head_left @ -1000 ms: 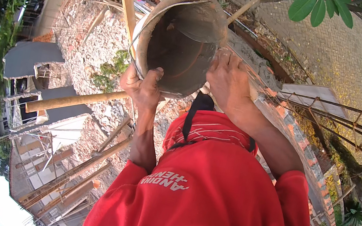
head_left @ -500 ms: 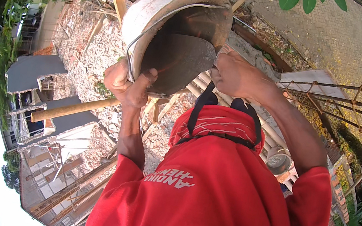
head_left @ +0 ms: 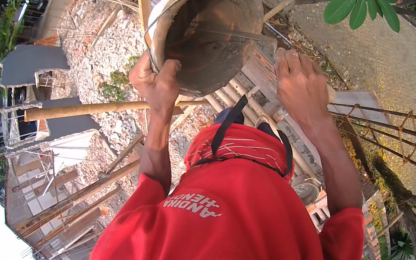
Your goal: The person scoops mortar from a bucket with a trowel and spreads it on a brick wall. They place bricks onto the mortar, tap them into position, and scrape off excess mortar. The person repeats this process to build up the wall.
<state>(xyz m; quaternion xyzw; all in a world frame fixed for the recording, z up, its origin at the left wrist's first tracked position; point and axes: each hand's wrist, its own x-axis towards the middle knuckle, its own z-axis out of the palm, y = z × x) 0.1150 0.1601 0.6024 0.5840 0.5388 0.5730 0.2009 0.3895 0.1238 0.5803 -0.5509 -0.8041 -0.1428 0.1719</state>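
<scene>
My left hand (head_left: 156,80) grips the near-left rim of a white, mortar-caked bucket (head_left: 208,61), which is tilted with its dark interior toward me and grey wet mortar inside. My right hand (head_left: 303,85) is closed on a trowel beside the bucket's right side; its thin grey blade (head_left: 240,34) reaches across the bucket's mouth, and part of a wooden handle shows past my knuckles. A brick ledge with grey mortar (head_left: 265,68) lies below the blade.
Bamboo and timber poles (head_left: 85,107) cross below me over rubble (head_left: 96,40). A second bucket (head_left: 306,193) stands low at right. Bent rebar (head_left: 406,130) juts out at right, above a paved path (head_left: 396,57). Leafy branches (head_left: 360,7) hang at top right; broken concrete structures (head_left: 34,65) are at left.
My right hand has drawn away from the bucket to the right, bringing the trowel blade to the mouth. My left hand and the bucket dipped left, then moved back up and right.
</scene>
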